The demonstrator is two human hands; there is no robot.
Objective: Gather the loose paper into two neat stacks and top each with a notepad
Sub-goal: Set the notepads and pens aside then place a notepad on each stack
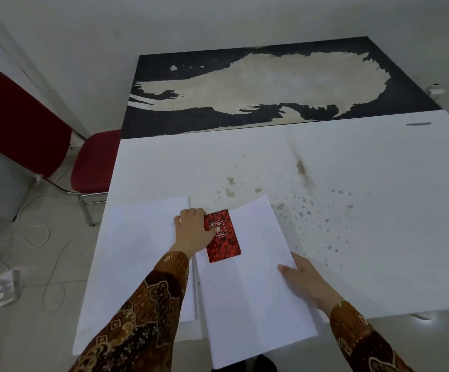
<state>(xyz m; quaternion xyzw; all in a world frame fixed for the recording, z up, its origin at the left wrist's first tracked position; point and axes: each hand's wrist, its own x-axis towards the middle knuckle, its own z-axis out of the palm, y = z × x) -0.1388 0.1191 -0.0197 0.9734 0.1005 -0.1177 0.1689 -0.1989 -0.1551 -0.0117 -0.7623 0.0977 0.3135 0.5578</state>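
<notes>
Setting the small red spiral-bound notepad point(222, 235) onto the right stack of white paper point(255, 285).

I judge the notepad light and stiff and the sheets slippery, so I'd pinch its long edge. My left hand point(194, 230) lies flat, thumb on the cover, not closed around it; my right hand point(304, 281) rests open, pressing the stack's edge.
</notes>
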